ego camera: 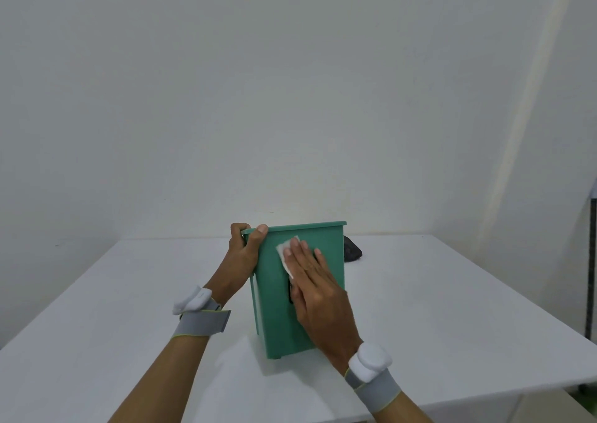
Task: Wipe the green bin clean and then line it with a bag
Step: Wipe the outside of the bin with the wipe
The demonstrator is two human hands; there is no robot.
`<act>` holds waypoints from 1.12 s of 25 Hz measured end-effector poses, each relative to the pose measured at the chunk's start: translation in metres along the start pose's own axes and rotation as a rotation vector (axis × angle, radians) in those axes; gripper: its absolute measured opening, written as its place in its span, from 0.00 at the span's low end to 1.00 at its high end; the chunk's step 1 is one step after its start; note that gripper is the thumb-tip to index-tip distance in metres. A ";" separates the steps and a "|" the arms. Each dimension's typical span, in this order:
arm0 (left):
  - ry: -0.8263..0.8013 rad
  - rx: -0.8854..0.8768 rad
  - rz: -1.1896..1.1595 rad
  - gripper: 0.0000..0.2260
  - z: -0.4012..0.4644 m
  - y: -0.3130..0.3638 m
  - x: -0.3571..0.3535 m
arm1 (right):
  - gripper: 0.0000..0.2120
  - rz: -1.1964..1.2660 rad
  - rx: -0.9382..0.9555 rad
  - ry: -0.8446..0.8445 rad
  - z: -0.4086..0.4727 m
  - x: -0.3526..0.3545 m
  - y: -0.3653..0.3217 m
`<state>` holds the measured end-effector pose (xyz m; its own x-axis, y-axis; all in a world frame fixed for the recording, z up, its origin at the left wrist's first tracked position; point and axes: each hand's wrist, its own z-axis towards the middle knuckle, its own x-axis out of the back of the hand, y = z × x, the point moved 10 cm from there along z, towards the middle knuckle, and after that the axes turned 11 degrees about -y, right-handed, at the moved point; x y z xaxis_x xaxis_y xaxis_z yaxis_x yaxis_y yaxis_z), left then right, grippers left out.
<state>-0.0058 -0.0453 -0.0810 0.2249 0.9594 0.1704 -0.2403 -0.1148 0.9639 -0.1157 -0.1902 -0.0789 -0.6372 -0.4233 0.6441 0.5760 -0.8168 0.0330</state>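
Observation:
The green bin (329, 261) stands upright in the middle of the white table (452, 309). My left hand (243, 254) grips its top left corner, fingers curled over the rim and thumb on the near wall. Flat against that near wall lies my right hand (315, 288), its straight fingers pressing a small white wipe (285, 248) onto the plastic. Only the upper left part of the wipe shows from under the fingers. A dark bag (352, 250) lies on the table behind the bin's right side, mostly hidden.
A plain white wall rises behind the table's far edge. A dark metal post (591, 274) stands at the far right beyond the table. Both wrists wear grey bands with white pods.

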 end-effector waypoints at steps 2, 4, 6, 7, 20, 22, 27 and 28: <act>-0.002 0.004 0.004 0.42 0.000 0.000 0.000 | 0.26 0.009 -0.040 0.005 -0.009 0.004 0.017; -0.001 0.007 0.013 0.42 0.001 -0.001 0.000 | 0.26 0.015 -0.094 0.009 -0.017 0.008 0.035; 0.004 0.009 0.016 0.42 0.002 -0.002 0.001 | 0.26 0.038 -0.157 0.024 -0.024 0.011 0.052; 0.007 0.013 0.016 0.42 0.002 -0.003 0.002 | 0.26 0.058 -0.192 0.031 -0.028 0.012 0.059; 0.060 0.034 0.090 0.43 0.005 -0.006 0.009 | 0.25 0.141 -0.202 0.063 -0.016 -0.013 0.014; 0.074 0.023 0.089 0.44 0.005 -0.005 0.009 | 0.24 0.139 -0.163 0.060 -0.012 -0.018 -0.002; 0.090 -0.018 0.071 0.44 0.004 0.000 0.008 | 0.25 0.086 -0.027 0.019 -0.009 -0.031 -0.041; 0.096 -0.034 0.064 0.43 0.003 0.002 0.008 | 0.26 0.075 -0.007 0.013 -0.009 -0.033 -0.046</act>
<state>-0.0011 -0.0387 -0.0772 0.1165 0.9708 0.2095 -0.2839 -0.1696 0.9437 -0.1258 -0.1426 -0.1087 -0.5992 -0.4887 0.6342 0.6186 -0.7854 -0.0208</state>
